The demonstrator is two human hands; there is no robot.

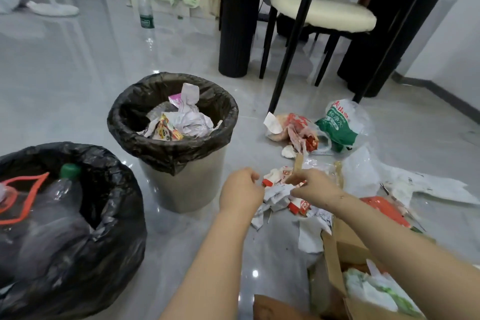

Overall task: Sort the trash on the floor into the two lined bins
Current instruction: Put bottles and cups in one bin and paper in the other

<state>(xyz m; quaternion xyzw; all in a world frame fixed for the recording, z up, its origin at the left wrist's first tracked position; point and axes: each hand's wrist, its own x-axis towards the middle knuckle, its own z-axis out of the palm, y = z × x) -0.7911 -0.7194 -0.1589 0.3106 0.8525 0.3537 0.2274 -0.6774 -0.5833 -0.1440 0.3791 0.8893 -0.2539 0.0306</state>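
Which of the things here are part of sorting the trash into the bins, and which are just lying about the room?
Part of the job:
grey bin holding crumpled paper and wrappers
black-bagged bin holding plastic bottles
small wrappers under both hands
green and clear plastic bag
red wrapper pile
left hand
right hand

Just lying about:
upright water bottle
chair
cardboard box

Two lined bins (172,138) standing at the left on the floor (65,73), trash pile (298,189) lying to their right, chairs (322,13) standing behind, cardboard box (345,254) sitting nearest right.
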